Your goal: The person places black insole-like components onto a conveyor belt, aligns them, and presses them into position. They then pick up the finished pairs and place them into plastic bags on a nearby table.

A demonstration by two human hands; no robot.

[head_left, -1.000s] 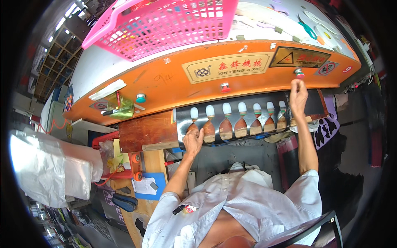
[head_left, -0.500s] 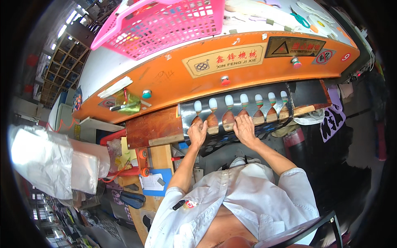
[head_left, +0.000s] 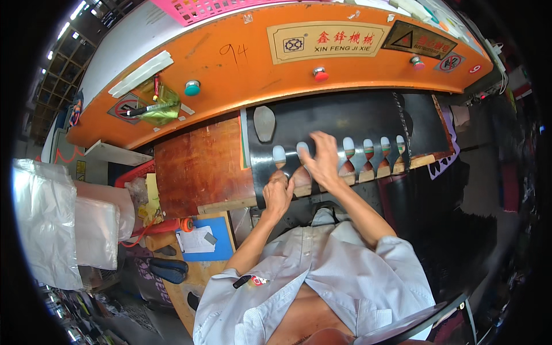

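Observation:
A glossy black sheet lies over a reddish-brown wooden board. Along its near edge runs a row of sole-shaped cut-outs, pale at the far end and brown nearer me. My left hand is closed on the sheet's near edge by the leftmost cut-outs, fingers curled. Above the second and third cut-outs is my right hand, fingers apart and holding nothing; whether it touches the sheet I cannot tell. A grey sole-shaped piece lies on the sheet's far left part.
An orange machine beam spans the far side, with green and red buttons. A pink basket stands on top. Plastic bags hang at left, near a blue clipboard. Dark sheeting lies at right.
My right hand has left the near edge and moved away from me and leftward over the sheet. My left hand stays at the edge. The grey piece now shows; the view has shifted.

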